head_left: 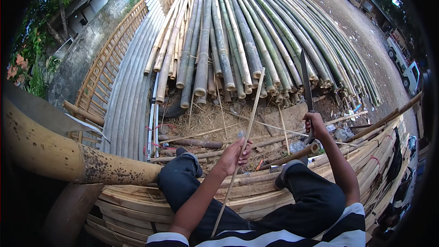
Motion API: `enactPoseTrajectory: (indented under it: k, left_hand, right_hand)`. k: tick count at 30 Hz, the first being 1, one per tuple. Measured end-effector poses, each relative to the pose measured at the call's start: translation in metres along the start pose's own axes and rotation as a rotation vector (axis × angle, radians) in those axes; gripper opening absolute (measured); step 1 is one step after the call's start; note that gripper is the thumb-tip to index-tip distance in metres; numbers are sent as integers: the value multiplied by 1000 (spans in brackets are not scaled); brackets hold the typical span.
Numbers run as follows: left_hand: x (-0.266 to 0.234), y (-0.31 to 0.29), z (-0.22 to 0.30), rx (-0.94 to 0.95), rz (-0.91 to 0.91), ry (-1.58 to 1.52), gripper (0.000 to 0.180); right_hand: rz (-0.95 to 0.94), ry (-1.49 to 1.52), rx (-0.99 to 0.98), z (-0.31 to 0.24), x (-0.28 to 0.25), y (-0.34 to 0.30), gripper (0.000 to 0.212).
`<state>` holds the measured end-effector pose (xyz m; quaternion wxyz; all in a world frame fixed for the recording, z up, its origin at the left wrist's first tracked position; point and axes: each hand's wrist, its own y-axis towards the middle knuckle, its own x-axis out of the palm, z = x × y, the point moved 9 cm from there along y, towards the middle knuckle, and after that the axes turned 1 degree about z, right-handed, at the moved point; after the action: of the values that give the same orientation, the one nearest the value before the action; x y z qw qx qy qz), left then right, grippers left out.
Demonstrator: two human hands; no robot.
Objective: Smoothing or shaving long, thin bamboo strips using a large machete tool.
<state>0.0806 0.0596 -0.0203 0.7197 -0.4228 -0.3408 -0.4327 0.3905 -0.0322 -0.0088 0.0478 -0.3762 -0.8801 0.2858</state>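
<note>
1. An outdoor yard is shown, with dirt ground (361,41) at the right and a concrete wall (68,77) at the upper left; the corners are lost in the dark lens rim, by which a white truck (410,72) is partly obscured.
2. The far area is filled by long bamboo poles (201,73), whose far ends are cut off by the upper edge. Beside them, corrugated sheets (128,82) are laid near a slatted bamboo frame (103,66).
3. A thin bamboo strip (254,105) is held aslant before the seated person; its upper end is seen near the pole ends, while its lower end is hard to make out against the dark trousers (315,196).
4. The strip is clasped by the left hand (234,156), whose grip is closed around it.
5. A long dark-bladed knife (306,80) is gripped upright in the right hand (314,125); most of its handle is hidden by the closed fingers.
6. At the left, a thick bamboo pole (41,144) is cut off by the rim, above stacked split pieces (132,201) partly covered by the legs.
</note>
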Motion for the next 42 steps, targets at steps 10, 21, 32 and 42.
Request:
enactPoseTrajectory:
  k: [10, 21, 32, 42]
  left_hand:
    - [16, -8, 23, 74, -78, 67, 39]
    - [-19, -19, 49, 273, -156, -205, 24]
    - [-22, -9, 60, 284, -353, -408, 20]
    - [-20, -11, 75, 246, -191, -443, 19]
  right_hand:
    - [-113, -972, -789, -139, 120, -63, 26]
    - [-210, -1247, -826, -74, 193, -83, 47]
    - [-228, -1141, -843, -67, 195, -79, 48]
    - [-180, -1127, -825, -77, 191, -77, 42]
